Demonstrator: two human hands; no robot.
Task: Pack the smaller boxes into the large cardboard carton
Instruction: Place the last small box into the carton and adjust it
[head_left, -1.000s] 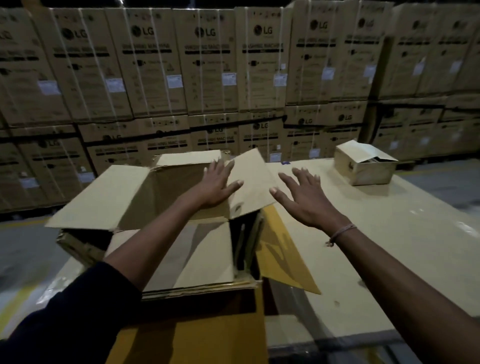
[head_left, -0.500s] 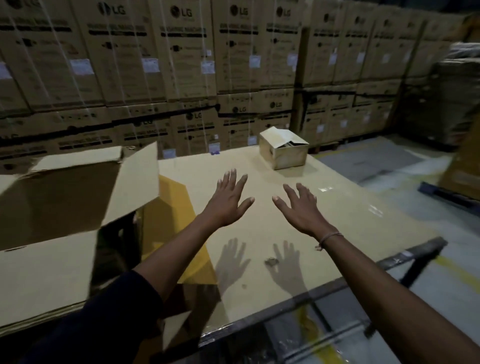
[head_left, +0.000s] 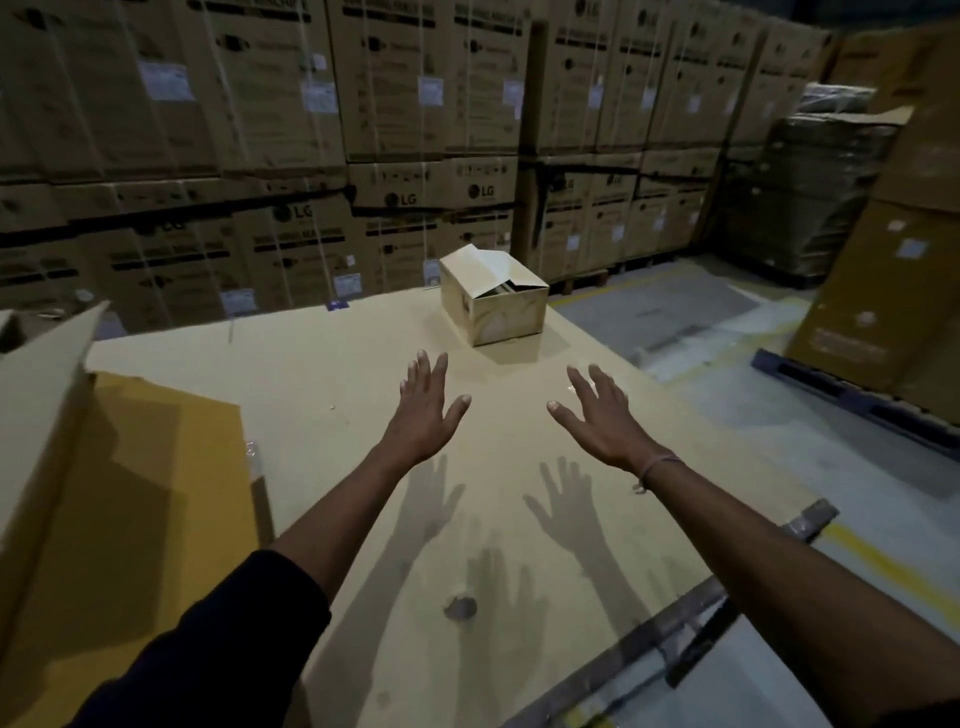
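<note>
A small cardboard box (head_left: 493, 296) stands on the far part of the table (head_left: 322, 374), its top flaps partly open. My left hand (head_left: 423, 410) and my right hand (head_left: 597, 415) hover above the table a short way in front of the box, fingers spread and straight, holding nothing. Only a raised flap (head_left: 41, 431) and a side of the large cardboard carton show at the left edge.
A yellow cardboard sheet (head_left: 171, 467) lies beside the carton on the left. Stacked LG cartons (head_left: 395, 130) form a wall behind the table. A metal table frame (head_left: 691, 629) runs along the near right edge. Pallets and more cartons (head_left: 893, 291) stand at the right.
The view has swung right, away from the large carton, toward the small box. Both hands have moved from the carton's flaps to hover over the table, closer to the small box.
</note>
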